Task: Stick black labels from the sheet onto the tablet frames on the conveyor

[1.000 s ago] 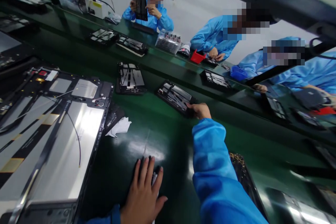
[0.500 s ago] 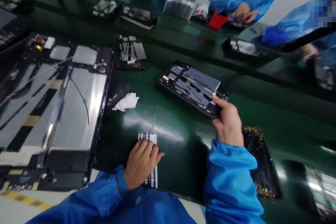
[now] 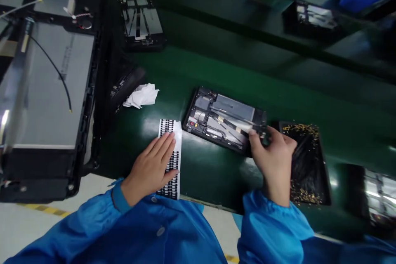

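Note:
An opened tablet (image 3: 230, 109) with grey batteries and black cables showing lies at the middle of the bench, tilted a little clockwise. My right hand (image 3: 274, 148) grips its right end, thumb on top and fingers behind the edge. To the left, a white sheet of small black stickers (image 3: 173, 161) lies at the bench's front edge. My left hand (image 3: 153, 163) rests flat on this sheet with its fingers stretched out, covering part of the rows.
A black tray (image 3: 309, 161) with many small gold-coloured pieces is at my right. A crumpled white tissue (image 3: 142, 95) lies left. Other opened tablets include one at the back (image 3: 140, 22) and one at far right (image 3: 382, 194). A large opened device (image 3: 52, 90) looms at left.
My right hand has brought the tablet nearer, from a raised tilt down to the bench. My left hand's fingers have straightened from curled to flat on the sticker sheet. The view has tipped down.

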`<state>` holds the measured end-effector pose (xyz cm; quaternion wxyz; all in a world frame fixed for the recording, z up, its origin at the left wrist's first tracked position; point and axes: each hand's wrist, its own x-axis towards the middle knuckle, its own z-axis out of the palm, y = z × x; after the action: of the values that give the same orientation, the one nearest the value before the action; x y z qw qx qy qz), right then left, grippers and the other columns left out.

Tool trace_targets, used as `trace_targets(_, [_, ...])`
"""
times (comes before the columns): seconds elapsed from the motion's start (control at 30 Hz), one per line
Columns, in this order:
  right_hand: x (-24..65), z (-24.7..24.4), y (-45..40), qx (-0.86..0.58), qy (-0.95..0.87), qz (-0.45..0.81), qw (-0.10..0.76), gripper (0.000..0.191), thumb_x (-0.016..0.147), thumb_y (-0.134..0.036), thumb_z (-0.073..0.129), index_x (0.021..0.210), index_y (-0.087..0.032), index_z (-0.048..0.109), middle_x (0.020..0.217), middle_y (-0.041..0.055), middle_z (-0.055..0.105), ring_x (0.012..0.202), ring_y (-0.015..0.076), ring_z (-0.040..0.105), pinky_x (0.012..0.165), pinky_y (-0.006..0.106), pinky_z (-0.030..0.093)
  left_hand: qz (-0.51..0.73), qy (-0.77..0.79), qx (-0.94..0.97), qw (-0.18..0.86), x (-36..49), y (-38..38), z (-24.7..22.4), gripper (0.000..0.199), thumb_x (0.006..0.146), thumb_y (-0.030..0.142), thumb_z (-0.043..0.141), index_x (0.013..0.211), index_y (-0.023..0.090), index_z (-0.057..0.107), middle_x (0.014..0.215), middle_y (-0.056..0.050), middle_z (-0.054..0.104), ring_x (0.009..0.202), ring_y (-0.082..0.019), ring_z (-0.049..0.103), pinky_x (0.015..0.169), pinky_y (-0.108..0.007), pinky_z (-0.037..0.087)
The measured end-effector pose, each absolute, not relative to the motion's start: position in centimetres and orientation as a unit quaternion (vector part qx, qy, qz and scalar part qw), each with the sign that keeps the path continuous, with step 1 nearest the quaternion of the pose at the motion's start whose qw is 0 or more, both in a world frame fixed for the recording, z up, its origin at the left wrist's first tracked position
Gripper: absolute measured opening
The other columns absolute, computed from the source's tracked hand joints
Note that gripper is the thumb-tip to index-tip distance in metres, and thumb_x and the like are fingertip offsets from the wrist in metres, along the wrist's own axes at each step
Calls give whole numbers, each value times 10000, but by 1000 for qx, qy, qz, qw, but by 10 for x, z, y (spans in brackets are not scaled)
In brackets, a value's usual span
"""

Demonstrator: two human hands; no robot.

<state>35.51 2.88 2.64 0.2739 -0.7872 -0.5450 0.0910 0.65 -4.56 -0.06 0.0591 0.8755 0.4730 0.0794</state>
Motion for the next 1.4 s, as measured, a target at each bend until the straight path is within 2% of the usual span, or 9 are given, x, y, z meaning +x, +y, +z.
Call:
trace_targets(0.07, [334, 33, 17, -751, -598, 6, 279, 474, 984, -554, 698, 1209, -145, 781, 1171, 241, 694, 1254, 465, 625, 1114, 701, 497, 79, 465, 879, 68, -1, -33, -1, 747, 1158, 474, 458, 1749, 35, 331, 1816, -196, 391, 1706, -307, 368, 1403, -456, 312])
trace_targets(0.1, [319, 35, 11, -714, -637, 9, 290, 340, 1031, -469, 675, 1176, -183, 788, 1130, 205, 715, 1181, 412, 666, 1072, 635, 541, 81, 459, 882, 71, -5, -28, -1, 758, 1159, 476, 460, 1760, 41, 305, 1822, -192, 381, 1718, -305, 342, 1410, -460, 298])
trace_targets(0.17, [284, 37, -1, -583, -740, 119, 313, 169, 1091, -292, 615, 1080, -254, 779, 1027, 110, 759, 995, 289, 734, 930, 457, 613, 91, 444, 889, 69, -11, -21, -2, 784, 1163, 498, 455, 1771, 43, 263, 1831, -193, 362, 1735, -304, 298, 1417, -467, 280])
trace_targets(0.27, [236, 29, -5, -460, -798, 250, 297, 203, 1110, -190, 583, 1109, -252, 776, 1038, 81, 785, 940, 230, 765, 858, 362, 639, 98, 429, 896, 55, -15, -16, -4, 807, 1165, 521, 447, 1759, 11, 253, 1832, -214, 350, 1738, -314, 285, 1418, -471, 272])
trace_targets(0.6, [206, 15, 16, -440, -840, 255, 188, 202, 1085, -114, 551, 1028, -202, 723, 942, 78, 707, 862, 225, 693, 798, 333, 601, 103, 462, 879, 64, 2, -23, 0, 820, 1038, 364, 529, 1727, -25, 314, 1825, -241, 354, 1722, -351, 324, 1416, -501, 280])
trace_targets(0.87, [187, 12, 10, -441, -884, 127, 90, 271, 891, 14, 623, 1093, -126, 737, 938, 149, 696, 869, 315, 608, 778, 457, 614, 131, 497, 856, 50, 13, -23, -11, 714, 1063, 378, 466, 1655, -21, 453, 1740, -244, 503, 1654, -344, 457, 1394, -488, 300])
trace_targets(0.97, [185, 9, 1, -437, -889, 96, 102, 274, 888, 18, 602, 1079, -123, 739, 919, 148, 684, 856, 322, 587, 765, 477, 625, 137, 504, 851, 57, 13, -24, -11, 712, 1034, 310, 463, 1674, -2, 435, 1733, -231, 519, 1654, -335, 459, 1388, -497, 315])
trace_targets(1.2, [185, 10, -12, -460, -857, 142, 181, 330, 986, 23, 443, 1073, -199, 670, 986, 121, 687, 902, 280, 608, 824, 406, 641, 152, 501, 850, 56, 15, -24, -12, 805, 1039, 252, 450, 1758, -20, 214, 1742, -257, 490, 1640, -341, 483, 1362, -522, 363])
trace_targets(1.4, [219, 27, -4, -530, -763, 246, 277, 187, 1072, -116, 491, 1077, -257, 614, 972, 75, 729, 867, 232, 707, 785, 352, 612, 153, 492, 855, 63, 16, -24, -11, 821, 1152, 432, 428, 1784, 19, 107, 1795, -264, 398, 1684, -367, 405, 1366, -559, 358])
